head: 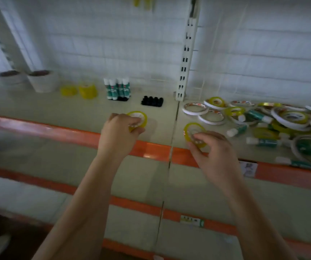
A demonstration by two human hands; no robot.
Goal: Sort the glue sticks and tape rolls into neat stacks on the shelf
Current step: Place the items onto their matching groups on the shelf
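On a pale shelf [38, 106] with an orange front lip, against a white wire-grid wall, two white pots [43, 80], yellow tape stacks [88, 91] and upright glue sticks [117, 89] stand at the back. The left hand [119, 134] grips a yellow tape roll [138, 117]; the right hand [212, 149] pinches another yellow roll [193, 130], beside a jumbled pile [263, 121].

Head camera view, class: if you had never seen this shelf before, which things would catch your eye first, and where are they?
First, the two hands in the middle: the left hand grips a yellow tape roll above the shelf's orange front edge, and the right hand holds another yellow roll. Next, the jumbled pile of tape rolls and glue sticks on the right. Further back stand four upright glue sticks.
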